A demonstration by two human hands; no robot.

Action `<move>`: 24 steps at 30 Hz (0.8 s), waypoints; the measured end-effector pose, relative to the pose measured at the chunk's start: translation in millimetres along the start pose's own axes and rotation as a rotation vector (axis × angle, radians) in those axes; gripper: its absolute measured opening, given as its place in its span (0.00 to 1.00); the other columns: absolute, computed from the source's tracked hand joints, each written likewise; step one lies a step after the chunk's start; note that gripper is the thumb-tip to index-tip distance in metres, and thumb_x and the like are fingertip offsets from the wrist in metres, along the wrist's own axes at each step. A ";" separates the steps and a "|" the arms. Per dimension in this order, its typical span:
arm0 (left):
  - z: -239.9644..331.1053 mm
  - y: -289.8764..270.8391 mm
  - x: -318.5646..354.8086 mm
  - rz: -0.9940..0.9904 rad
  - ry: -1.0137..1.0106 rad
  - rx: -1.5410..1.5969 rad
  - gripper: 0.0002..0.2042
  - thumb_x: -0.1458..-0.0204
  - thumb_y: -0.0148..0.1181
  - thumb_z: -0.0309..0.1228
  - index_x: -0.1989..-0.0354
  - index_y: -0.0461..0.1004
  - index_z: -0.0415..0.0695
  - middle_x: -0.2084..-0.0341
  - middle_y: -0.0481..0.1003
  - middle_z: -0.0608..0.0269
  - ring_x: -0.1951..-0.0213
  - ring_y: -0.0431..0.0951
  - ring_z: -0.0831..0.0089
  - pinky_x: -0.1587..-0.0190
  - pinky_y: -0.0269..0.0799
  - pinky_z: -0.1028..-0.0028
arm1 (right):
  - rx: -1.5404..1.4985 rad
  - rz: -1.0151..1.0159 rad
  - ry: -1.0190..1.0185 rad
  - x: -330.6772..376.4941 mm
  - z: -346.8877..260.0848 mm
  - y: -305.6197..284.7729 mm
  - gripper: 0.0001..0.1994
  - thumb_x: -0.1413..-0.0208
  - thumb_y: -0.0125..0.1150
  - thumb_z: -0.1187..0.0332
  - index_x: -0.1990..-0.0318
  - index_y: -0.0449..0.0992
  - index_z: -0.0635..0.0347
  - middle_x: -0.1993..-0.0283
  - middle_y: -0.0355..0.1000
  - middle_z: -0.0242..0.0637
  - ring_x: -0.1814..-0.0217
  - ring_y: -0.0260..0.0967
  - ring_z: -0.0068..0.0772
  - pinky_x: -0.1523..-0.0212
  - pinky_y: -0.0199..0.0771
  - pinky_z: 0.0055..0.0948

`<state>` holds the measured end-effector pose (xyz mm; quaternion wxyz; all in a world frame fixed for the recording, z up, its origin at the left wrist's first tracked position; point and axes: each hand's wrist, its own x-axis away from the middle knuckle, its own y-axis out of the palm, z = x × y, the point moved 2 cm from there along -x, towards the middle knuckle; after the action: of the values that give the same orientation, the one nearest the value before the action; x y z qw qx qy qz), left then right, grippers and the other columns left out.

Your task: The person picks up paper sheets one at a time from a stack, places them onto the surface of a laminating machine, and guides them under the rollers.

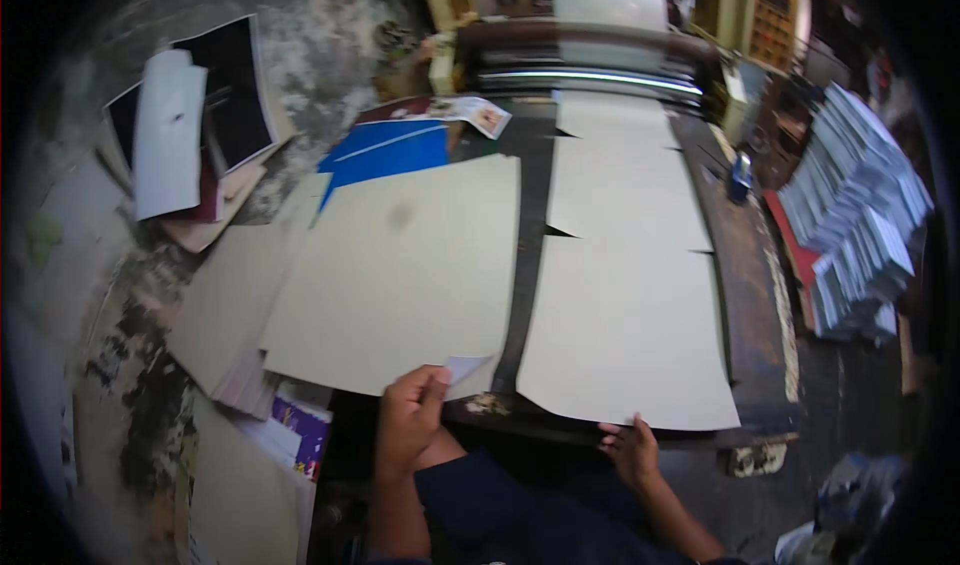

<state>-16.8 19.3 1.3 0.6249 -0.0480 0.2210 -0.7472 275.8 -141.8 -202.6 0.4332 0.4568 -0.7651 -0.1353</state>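
Note:
My left hand (412,405) is closed in a pinch on the near right corner of a large cream paper sheet (400,275). That corner is folded up and shows a paler underside. The sheet lies on a stack of sheets at the left of the machine bed. My right hand (632,452) is at the near edge of another cream sheet (625,335) on the bed, its fingers apart and touching or almost touching that edge. Beyond it, more cream sheets (610,120) lie in an overlapping line reaching a roller (600,80).
Blue sheets (390,155) lie behind the left stack, with greyish boards (225,310) beside it. Piled papers (170,135) rest against the stained wall at left. Stacks of bound white papers (860,205) stand at right. A small blue object (740,177) sits on the bed's right edge.

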 end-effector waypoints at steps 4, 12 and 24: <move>3.6 3.3 -2.8 0.037 -0.072 0.272 0.13 0.37 0.53 0.33 0.66 0.74 0.33 0.78 0.70 0.73 0.71 0.64 0.85 0.67 0.62 0.80 | -0.055 0.038 -0.076 -16.5 3.8 -4.8 0.24 0.35 0.44 0.50 0.39 0.56 0.56 0.50 0.73 0.46 0.63 0.70 0.34 0.58 0.74 0.40; 7.8 -9.4 16.9 0.218 0.168 0.123 0.10 0.38 0.53 0.34 0.71 0.74 0.45 0.77 0.73 0.70 0.68 0.73 0.77 0.43 0.63 0.68 | -0.066 0.068 -0.136 -9.6 -6.1 4.5 0.32 0.36 0.46 0.48 0.29 0.48 0.47 0.42 0.69 0.41 0.60 0.70 0.33 0.59 0.75 0.39; 48.7 11.3 18.9 -0.373 0.612 -0.222 0.11 0.49 0.66 0.44 0.62 0.82 0.53 0.56 0.80 0.67 0.38 0.68 0.55 0.31 0.34 0.45 | 0.106 -0.203 -0.189 22.5 -63.7 18.2 0.20 0.46 0.61 0.57 0.52 0.69 0.61 0.59 0.71 0.32 0.62 0.69 0.29 0.68 0.69 0.30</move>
<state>6.4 -13.2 36.7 0.3742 0.0707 0.4646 -0.7994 310.6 -138.2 -142.1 0.3186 0.5392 -0.7585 -0.1801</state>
